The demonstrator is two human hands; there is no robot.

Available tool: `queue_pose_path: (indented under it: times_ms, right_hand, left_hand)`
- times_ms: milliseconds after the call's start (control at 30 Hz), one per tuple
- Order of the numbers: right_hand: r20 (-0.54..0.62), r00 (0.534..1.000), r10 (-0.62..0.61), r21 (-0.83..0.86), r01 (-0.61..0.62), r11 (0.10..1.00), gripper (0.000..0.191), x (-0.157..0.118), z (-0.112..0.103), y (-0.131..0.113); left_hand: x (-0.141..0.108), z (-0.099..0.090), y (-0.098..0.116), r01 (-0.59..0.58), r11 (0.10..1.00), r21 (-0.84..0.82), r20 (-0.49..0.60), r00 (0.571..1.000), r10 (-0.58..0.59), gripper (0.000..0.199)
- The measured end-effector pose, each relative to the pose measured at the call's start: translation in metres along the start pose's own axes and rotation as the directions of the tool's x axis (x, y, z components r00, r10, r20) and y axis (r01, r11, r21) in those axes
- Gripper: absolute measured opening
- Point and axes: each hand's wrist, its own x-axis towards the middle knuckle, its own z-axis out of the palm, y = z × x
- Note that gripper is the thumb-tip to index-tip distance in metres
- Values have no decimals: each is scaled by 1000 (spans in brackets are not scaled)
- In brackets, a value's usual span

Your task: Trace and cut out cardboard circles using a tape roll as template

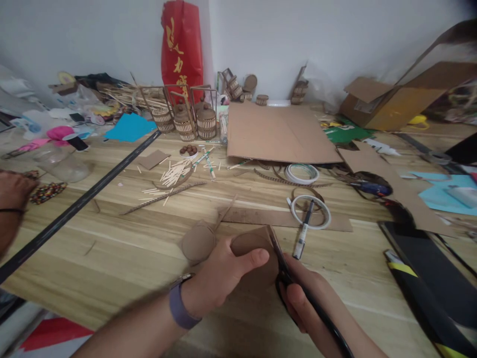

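My left hand, with a purple band at its wrist, grips a piece of brown cardboard with its thumb on top. A curved line is faintly visible on that cardboard. My right hand is closed round the black handles of a pair of scissors. Their blades meet the right edge of the cardboard. Left of my left hand lies a round cardboard disc. Beyond both hands are a long cardboard strip, a marker pen and a roll of white tape.
A large cardboard sheet lies farther back, beside several small wooden buckets. Loose sticks are scattered mid-table. A black strip crosses the left side. Another person's hand is at far left, near beads. A cardboard box stands back right.
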Motion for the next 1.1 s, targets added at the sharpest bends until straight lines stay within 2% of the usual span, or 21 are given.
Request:
queue_pose_path:
  times_ms: [267, 667, 900, 1100]
  right_hand:
    - [18, 1000, 20, 5, -20, 1000, 95, -1, 2, 5]
    - [-20, 1000, 4, -21, -5, 1000, 81, -2, 0, 0]
    - [20, 1000, 11, -35, -11, 999, 81, -2, -2, 2]
    - [9, 1000, -24, -44, 25, 999, 73, -1, -3, 1]
  left_hand:
    - [-1, 1, 2, 6, 1000, 2, -10, 1000, -6, 50]
    - [0, 0, 5, 4, 1000, 22, 12, 1000, -4, 52]
    - [2, -2, 5, -7, 1000, 26, 7, 1000, 7, 51]
    - [1, -2, 7, 3, 1000, 17, 26, 1000, -3, 51]
